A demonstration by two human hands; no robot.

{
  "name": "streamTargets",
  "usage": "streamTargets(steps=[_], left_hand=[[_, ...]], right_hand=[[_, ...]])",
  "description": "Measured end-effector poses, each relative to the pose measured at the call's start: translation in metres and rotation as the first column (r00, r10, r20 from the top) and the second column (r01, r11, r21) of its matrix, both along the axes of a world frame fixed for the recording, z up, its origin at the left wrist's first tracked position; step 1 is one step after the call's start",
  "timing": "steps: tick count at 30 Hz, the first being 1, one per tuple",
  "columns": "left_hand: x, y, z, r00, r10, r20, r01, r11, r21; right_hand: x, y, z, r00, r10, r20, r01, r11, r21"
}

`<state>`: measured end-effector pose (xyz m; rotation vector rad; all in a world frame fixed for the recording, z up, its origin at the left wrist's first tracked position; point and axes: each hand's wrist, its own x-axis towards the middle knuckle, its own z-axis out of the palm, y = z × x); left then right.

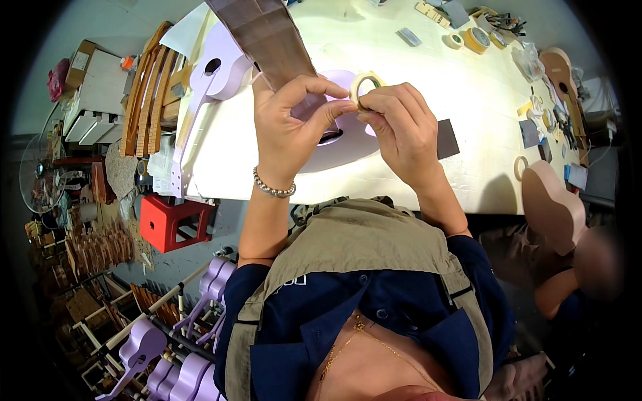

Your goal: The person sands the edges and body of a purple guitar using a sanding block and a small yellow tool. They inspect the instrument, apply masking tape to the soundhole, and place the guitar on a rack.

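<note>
Both hands pinch small cream tape roll (366, 85).

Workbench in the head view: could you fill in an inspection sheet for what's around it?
Surface: pale table, mostly bare in the middle.
Job's things: tape roll held over a lilac ukulele.
Clutter: tape rolls, dark pad, second lilac ukulele, small parts at the far right edge.
Grips: left hand and right hand both pinch the roll.
Cables: nothing seen.
Surroundings: red stool, rack of lilac ukuleles, another person holding an unpainted body.
</note>
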<state>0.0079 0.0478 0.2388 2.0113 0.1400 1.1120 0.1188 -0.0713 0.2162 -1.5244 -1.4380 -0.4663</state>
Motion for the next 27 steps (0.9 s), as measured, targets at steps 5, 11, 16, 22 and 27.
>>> streamTargets(steps=[5,11,16,22,27], left_hand=[[0.001,-0.001,0.004,0.999,-0.028,-0.028,0.028,1.000,0.003],[-0.004,0.004,-0.002,0.992,0.033,-0.124,-0.032,0.999,0.009],[-0.004,0.002,0.000,0.991,-0.007,-0.131,0.005,1.000,-0.015],[-0.005,0.001,-0.003,0.977,0.089,-0.194,-0.053,0.982,0.184],[-0.004,0.002,-0.011,0.983,0.116,-0.141,-0.078,0.965,0.249]], right_hand=[[0.000,0.002,0.000,1.000,-0.008,0.003,0.008,1.000,0.007],[0.001,0.001,-0.001,1.000,-0.012,0.011,0.012,1.000,0.003],[0.001,0.000,-0.001,1.000,-0.009,0.012,0.009,1.000,-0.001],[-0.001,0.001,0.002,1.000,-0.008,0.014,0.008,1.000,0.007],[-0.001,0.001,0.004,0.997,-0.042,-0.069,0.041,0.999,-0.019]])
